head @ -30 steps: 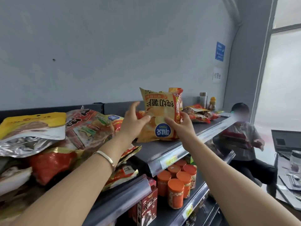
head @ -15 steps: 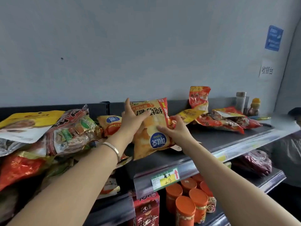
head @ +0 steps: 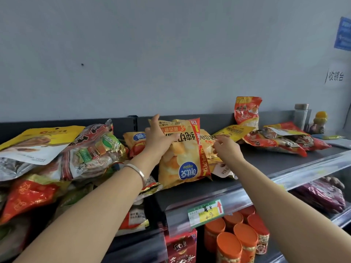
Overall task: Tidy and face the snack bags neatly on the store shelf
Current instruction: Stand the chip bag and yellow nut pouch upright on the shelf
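The dark grey shelf runs along the wall. Its left end carries a loose heap of snack bags that lie flat and overlap. Towards the right, several red bags lie slumped over one another, with one orange bag standing upright against the back panel. The yellow chip bag stands near the middle of the shelf, bottom edge on the surface, front facing out and its print upside down. A second yellow bag leans just behind it on the right.

The left hand grips the top of the yellow chip bag, thumb across the front and forefinger raised. The right hand is at the edge of the second yellow bag with fingers curled; I cannot tell whether it pinches it. Orange-lidded tubs fill the shelf below. A price label sits on the rail, and a bracelet circles the left wrist.
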Demonstrator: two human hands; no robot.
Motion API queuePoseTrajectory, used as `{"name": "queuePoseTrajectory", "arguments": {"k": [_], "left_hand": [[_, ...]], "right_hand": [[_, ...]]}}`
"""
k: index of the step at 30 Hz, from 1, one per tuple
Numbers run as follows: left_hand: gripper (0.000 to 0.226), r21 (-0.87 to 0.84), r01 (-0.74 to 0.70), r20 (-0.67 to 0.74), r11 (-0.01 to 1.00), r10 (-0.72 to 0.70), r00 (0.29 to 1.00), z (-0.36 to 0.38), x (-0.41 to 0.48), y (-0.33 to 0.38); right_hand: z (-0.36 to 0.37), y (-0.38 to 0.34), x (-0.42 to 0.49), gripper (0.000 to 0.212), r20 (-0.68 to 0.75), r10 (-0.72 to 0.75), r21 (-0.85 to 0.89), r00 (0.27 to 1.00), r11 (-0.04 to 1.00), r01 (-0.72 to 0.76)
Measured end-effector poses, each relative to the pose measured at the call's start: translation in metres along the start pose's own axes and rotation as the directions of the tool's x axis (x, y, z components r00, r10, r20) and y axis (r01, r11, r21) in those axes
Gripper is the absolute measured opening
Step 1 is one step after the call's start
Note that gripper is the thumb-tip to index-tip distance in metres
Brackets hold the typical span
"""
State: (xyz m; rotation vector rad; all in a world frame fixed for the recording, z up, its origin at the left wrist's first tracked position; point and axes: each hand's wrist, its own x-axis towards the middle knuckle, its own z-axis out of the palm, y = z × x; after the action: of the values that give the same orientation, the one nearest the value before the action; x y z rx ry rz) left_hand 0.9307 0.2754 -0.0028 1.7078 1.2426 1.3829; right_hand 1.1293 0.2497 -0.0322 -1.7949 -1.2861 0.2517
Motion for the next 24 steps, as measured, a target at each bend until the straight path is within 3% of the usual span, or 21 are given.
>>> {"name": "queuePoseTrajectory", "arguments": {"k": [5, 7, 11, 13, 16, 18, 21, 24], "left_hand": [[0.082, 0.020, 0.038, -0.032, 0.999, -0.038, 0.999, 0.009, 0.001, 0.000], [0.077, 0.084, 0.055, -0.089, 0.995, -0.047, 0.995, 0.017, 0.000, 0.001], [0.074, 0.450, 0.042, -0.285, 0.892, 0.098, 0.954, 0.033, -0.003, 0.005], [0.070, 0.598, 0.000, -0.299, 0.802, 0.223, 0.928, 0.042, -0.009, 0.010], [0.061, 0.742, -0.133, -0.182, 0.657, 0.388, 0.903, 0.060, -0.024, 0.017], [0.055, 0.805, -0.263, 0.004, 0.531, 0.438, 0.899, 0.073, -0.035, 0.021], [0.049, 0.813, -0.415, 0.289, 0.408, 0.335, 0.897, 0.094, -0.050, 0.026], [0.046, 0.831, -0.428, 0.392, 0.355, 0.171, 0.904, 0.109, -0.057, 0.024]], "right_hand": [[-0.016, 0.031, 0.023, 0.013, 0.137, 0.068, -0.308, 0.988, 0.951, -0.023], [-0.017, 0.038, 0.030, 0.025, 0.237, 0.082, -0.354, 0.968, 0.935, 0.008], [-0.020, 0.043, 0.041, 0.053, 0.363, 0.085, -0.450, 0.928, 0.888, 0.095], [-0.024, 0.044, 0.046, 0.063, 0.399, 0.077, -0.459, 0.914, 0.879, 0.127], [-0.031, 0.046, 0.048, 0.077, 0.459, 0.065, -0.418, 0.886, 0.896, 0.151], [-0.036, 0.049, 0.049, 0.077, 0.474, 0.047, -0.393, 0.879, 0.905, 0.164], [-0.042, 0.060, 0.058, 0.048, 0.452, 0.000, -0.396, 0.892, 0.896, 0.201], [-0.040, 0.073, 0.068, 0.018, 0.429, -0.022, -0.364, 0.903, 0.911, 0.195]]}}
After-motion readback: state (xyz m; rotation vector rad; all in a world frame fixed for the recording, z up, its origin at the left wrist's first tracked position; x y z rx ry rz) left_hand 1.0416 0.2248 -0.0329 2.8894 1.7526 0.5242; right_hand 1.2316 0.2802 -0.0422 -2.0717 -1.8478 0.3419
